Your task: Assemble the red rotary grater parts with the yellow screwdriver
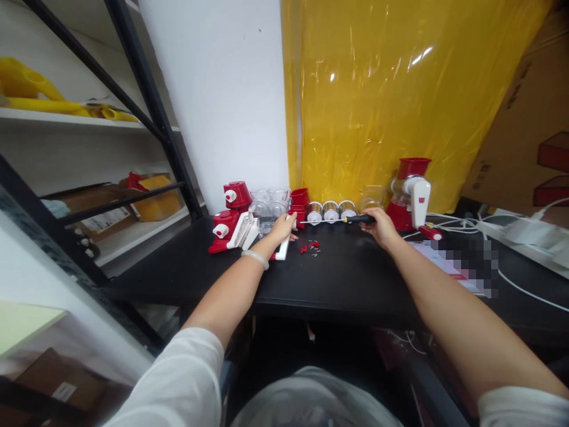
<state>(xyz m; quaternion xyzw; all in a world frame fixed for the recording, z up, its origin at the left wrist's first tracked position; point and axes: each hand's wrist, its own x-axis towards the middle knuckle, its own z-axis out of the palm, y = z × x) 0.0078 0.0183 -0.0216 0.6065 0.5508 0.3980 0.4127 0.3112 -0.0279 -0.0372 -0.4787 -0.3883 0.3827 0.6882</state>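
Observation:
My right hand (380, 226) is closed round a screwdriver (359, 219) with a black and yellow handle. Its long thin shaft points left, level above the table, and the tip reaches my left hand (283, 228). That hand is closed on a white crank handle (281, 252), whose lower end sticks out below the fingers; where the tip meets it is hidden. On the tabletop between my hands lie small red parts (304, 249) and several small screws (315, 254). Behind them stand metal grater drums (330, 211) in a row and red hopper parts (299, 201).
Red grater bodies (229, 224) and clear cups (271, 201) stand at the left back of the black table (329, 284). An assembled red and white rotary grater (411, 193) stands at the right, near white cables (457, 223) and a partly blurred flat screen or sheet (438, 261). A shelf rack (160, 127) rises at left.

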